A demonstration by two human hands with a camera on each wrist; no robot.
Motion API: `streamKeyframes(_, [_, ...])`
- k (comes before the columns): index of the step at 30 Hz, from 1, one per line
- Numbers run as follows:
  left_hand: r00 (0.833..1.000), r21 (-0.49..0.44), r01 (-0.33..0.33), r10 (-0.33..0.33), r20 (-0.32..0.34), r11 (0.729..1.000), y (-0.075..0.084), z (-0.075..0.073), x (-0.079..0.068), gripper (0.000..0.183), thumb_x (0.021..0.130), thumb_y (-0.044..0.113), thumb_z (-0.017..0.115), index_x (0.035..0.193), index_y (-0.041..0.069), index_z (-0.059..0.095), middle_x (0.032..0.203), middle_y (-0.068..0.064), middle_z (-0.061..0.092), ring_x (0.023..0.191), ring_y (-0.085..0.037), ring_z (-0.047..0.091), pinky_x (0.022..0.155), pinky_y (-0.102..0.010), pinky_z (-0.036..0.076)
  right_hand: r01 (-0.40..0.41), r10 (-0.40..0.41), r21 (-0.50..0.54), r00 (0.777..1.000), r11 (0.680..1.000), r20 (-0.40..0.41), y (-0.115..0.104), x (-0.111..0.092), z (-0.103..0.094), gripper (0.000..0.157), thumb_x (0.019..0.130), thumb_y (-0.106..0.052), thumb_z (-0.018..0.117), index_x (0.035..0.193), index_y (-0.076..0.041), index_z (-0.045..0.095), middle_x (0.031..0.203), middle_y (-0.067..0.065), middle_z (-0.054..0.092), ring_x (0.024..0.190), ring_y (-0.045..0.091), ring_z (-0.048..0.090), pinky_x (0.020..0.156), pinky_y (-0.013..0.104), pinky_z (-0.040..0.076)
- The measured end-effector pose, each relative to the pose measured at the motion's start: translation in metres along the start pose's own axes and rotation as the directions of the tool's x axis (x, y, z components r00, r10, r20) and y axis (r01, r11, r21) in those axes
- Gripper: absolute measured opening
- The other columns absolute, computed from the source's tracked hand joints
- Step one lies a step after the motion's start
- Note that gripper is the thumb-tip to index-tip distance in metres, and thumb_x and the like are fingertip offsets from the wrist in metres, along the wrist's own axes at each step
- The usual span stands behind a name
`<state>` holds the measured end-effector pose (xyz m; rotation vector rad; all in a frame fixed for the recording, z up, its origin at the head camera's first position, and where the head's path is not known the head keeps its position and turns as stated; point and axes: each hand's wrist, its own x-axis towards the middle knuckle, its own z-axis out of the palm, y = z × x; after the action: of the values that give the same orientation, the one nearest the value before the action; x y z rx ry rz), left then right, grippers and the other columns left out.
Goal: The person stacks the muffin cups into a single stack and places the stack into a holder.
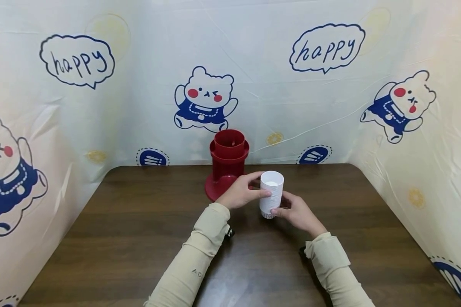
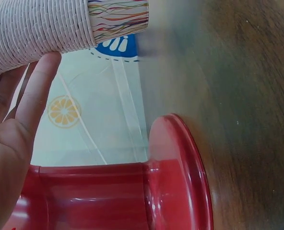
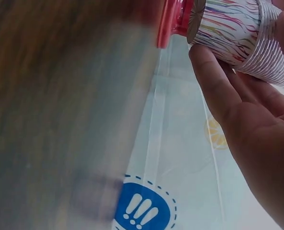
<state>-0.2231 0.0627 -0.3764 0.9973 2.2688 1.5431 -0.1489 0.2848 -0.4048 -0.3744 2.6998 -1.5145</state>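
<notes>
A tall stack of nested white paper cups (image 1: 271, 197) stands upright between both hands, mouth upward. Colourful wavy lines mark the lowest cup's side in both wrist views. My left hand (image 1: 243, 190) holds the stack's upper part from the left, thumb across the front. Lower down on the right, my right hand (image 1: 297, 210) grips the stack near its base, thumb in front and fingers behind. Just behind the left hand is a red plastic cup holder (image 1: 229, 164), an upright tube on a round base. In the left wrist view the stack's bottom (image 2: 120, 19) hangs above the tabletop.
The dark wooden table (image 1: 138, 238) reaches back to a pale curtain (image 1: 150, 102) printed with bears and the word happy. The curtain also closes in the left and right sides. Beige sleeves (image 1: 194, 260) cover both forearms.
</notes>
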Motion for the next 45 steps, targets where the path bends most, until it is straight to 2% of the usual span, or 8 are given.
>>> streamKeyframes(6, [1.0,-0.005,0.002,-0.002,-0.02,1.0,0.008,-0.004,-0.003,0.059,0.09,0.036,0.076,0.144,0.021,0.057,0.126,0.005,0.064,0.111,-0.015,0.059,0.089,-0.033,0.054,-0.008,0.008,0.013,1.0,1.0,-0.014,-0.011,-0.003,0.0,0.05,0.091,-0.013,0.076,0.134,0.005,0.057,0.12,0.019,0.066,0.108,0.034,0.064,0.093,0.05,0.053])
streamKeyframes(13, [0.998,0.005,-0.044,0.044,-0.033,0.999,0.031,-0.015,-0.005,0.061,0.09,0.037,0.077,0.144,0.019,0.056,0.128,0.004,0.064,0.111,-0.015,0.06,0.088,-0.033,0.054,0.013,-0.011,0.024,0.997,1.0,-0.075,-0.032,-0.008,-0.004,0.054,0.091,-0.013,0.076,0.138,0.004,0.054,0.121,0.021,0.066,0.108,0.036,0.065,0.091,0.052,0.053])
streamKeyframes(21, [0.993,0.002,-0.052,0.052,-0.105,0.999,0.048,-0.037,-0.009,0.061,0.089,0.035,0.077,0.144,0.019,0.056,0.13,0.002,0.063,0.113,-0.018,0.058,0.088,-0.036,0.055,0.053,-0.054,-0.012,0.996,0.999,-0.075,-0.063,0.007,-0.008,0.058,0.091,-0.008,0.076,0.143,0.0,0.051,0.128,0.021,0.062,0.112,0.039,0.063,0.094,0.054,0.052])
streamKeyframes(25, [0.992,-0.018,-0.05,0.048,-0.118,0.999,0.056,-0.049,-0.008,0.058,0.09,0.035,0.076,0.143,0.019,0.057,0.127,0.002,0.063,0.111,-0.018,0.059,0.086,-0.037,0.057,0.085,-0.086,-0.022,0.994,0.996,-0.074,-0.076,0.016,-0.011,0.057,0.091,-0.007,0.075,0.143,0.0,0.051,0.127,0.021,0.063,0.111,0.039,0.064,0.093,0.054,0.052])
streamKeyframes(29, [0.991,-0.025,-0.064,0.06,-0.115,0.998,0.071,-0.067,-0.004,0.056,0.092,0.035,0.075,0.142,0.019,0.058,0.127,0.002,0.063,0.11,-0.018,0.061,0.086,-0.039,0.057,0.112,-0.114,-0.023,0.99,0.993,-0.084,-0.09,0.03,-0.015,0.056,0.092,-0.009,0.075,0.143,-0.001,0.052,0.127,0.02,0.063,0.111,0.038,0.064,0.094,0.053,0.052])
streamKeyframes(36, [0.989,0.007,-0.1,0.101,-0.111,0.995,0.102,-0.109,0.011,0.055,0.095,0.032,0.072,0.144,0.012,0.055,0.129,-0.004,0.064,0.111,-0.02,0.064,0.09,-0.036,0.055,0.133,-0.13,0.029,0.987,0.991,-0.096,-0.127,0.064,-0.025,0.059,0.094,-0.009,0.072,0.147,-0.006,0.048,0.135,0.018,0.058,0.116,0.038,0.061,0.095,0.053,0.051])
streamKeyframes(40, [0.983,0.031,-0.114,0.117,-0.139,0.993,0.113,-0.134,0.018,0.057,0.096,0.033,0.071,0.146,0.012,0.053,0.134,-0.005,0.061,0.115,-0.022,0.063,0.09,-0.034,0.055,0.156,-0.151,0.036,0.983,0.987,-0.108,-0.15,0.085,-0.028,0.059,0.095,-0.008,0.071,0.149,-0.007,0.047,0.137,0.018,0.057,0.117,0.038,0.061,0.095,0.053,0.051])
streamKeyframes(45, [0.968,0.029,-0.15,0.153,-0.201,0.988,0.118,-0.159,0.024,0.056,0.097,0.032,0.069,0.147,0.012,0.053,0.133,-0.005,0.06,0.118,-0.022,0.062,0.093,-0.038,0.054,0.16,-0.155,0.029,0.981,0.987,-0.118,-0.174,0.114,-0.031,0.061,0.095,-0.011,0.072,0.151,-0.011,0.046,0.142,0.015,0.054,0.12,0.038,0.059,0.097,0.053,0.05])
